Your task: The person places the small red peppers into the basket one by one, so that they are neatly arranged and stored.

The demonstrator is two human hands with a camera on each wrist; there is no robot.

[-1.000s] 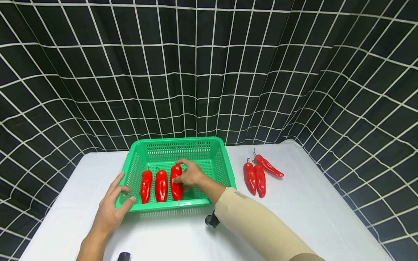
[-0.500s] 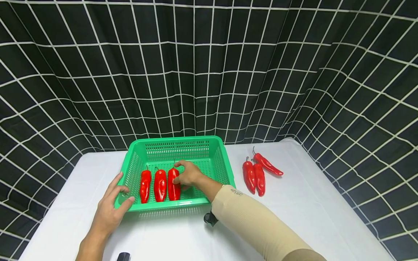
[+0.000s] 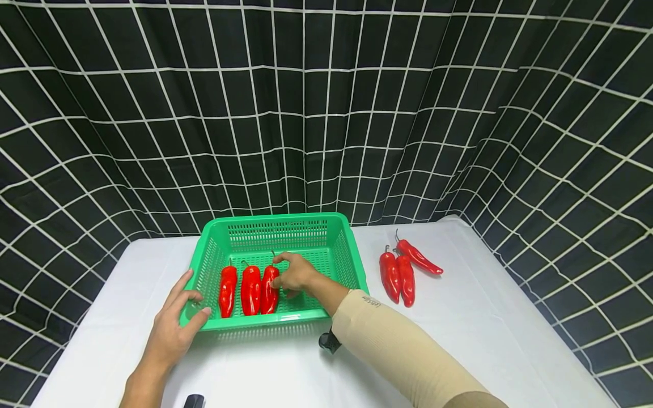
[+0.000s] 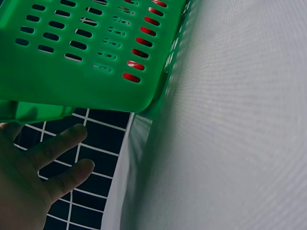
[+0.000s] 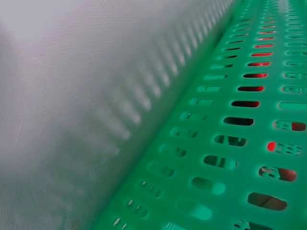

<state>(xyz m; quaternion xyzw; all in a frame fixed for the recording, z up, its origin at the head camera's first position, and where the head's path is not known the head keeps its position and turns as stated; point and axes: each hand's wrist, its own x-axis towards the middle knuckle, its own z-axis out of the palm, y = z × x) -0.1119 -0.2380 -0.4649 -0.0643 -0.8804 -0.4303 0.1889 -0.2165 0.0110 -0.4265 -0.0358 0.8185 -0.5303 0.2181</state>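
Nudged leftward, third pepper (image 3: 269, 289) now touches two others in basket (image 3: 278, 225).

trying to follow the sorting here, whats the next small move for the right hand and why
Probably let go and lift out toward the three peppers on the table. The right hand rests on the third pepper, which already lies beside two others in the green basket; the left hand steadies its corner.

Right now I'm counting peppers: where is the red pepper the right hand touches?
In the head view, the red pepper lies rightmost of three inside the green plastic basket, under the right hand.
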